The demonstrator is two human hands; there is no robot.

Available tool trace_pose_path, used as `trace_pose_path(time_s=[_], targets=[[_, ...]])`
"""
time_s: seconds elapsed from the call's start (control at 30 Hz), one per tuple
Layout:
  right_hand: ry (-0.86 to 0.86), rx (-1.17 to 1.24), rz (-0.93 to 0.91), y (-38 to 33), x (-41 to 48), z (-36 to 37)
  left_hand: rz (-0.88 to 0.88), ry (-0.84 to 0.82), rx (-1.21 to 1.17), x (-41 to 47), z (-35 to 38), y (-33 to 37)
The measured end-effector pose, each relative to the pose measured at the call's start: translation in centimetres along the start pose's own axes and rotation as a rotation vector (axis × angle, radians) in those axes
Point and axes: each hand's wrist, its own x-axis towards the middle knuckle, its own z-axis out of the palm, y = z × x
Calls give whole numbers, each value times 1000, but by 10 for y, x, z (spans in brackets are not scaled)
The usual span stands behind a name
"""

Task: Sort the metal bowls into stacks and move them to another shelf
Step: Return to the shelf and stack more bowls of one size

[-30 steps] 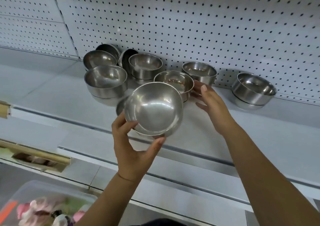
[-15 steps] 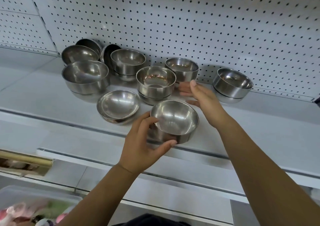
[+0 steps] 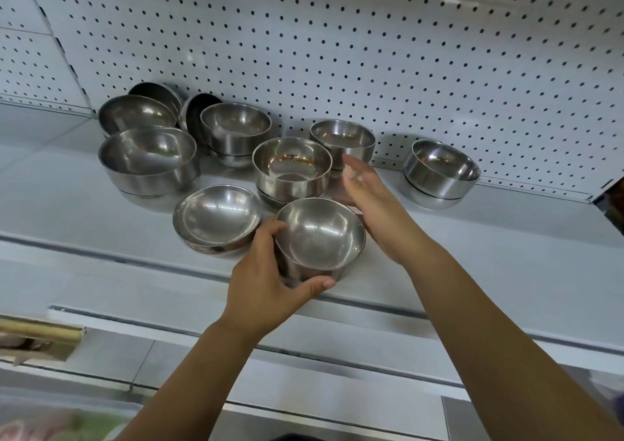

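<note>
at shelf (image 3: 472,255) front, left hand (image 3: 266,288) grips bowl (image 3: 320,234)

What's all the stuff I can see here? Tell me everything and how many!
Held bowl: one, silver, front edge of the shelf, in the left hand's grip.
Bowl stacks: at least seven, silver, on the shelf; shallow stack front left, large stack far left, middle stack, back stack, right stack standing apart.
Tilted bowls: two, dark silver, leaning at the back left.
Shelf: one, white.
Pegboard: white with black holes, behind the bowls.
Left hand: around the held bowl.
Right hand: open, beside the held bowl.
</note>
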Motion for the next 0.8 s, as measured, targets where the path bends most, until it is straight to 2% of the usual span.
trace_pose_path(time_s=[0.07,0.17,0.23,0.33,0.6,0.8], targets=[[51,-65,-61,-9,9,-1,9,6,50,1,0,-1],[39,-242,-107,-13,25,2,10,-8,72,2,1,0],[44,-367,-141,-10,35,6,-3,-12,46,2,0,-1],[78,-409,-174,-8,43,12,-38,-14,-27,1,-3,-2],[220,-277,-216,3,48,19,-31,-58,-81,1,-8,-3],[266,-75,-281,-1,38,14,-36,-64,-112,2,-8,-3]])
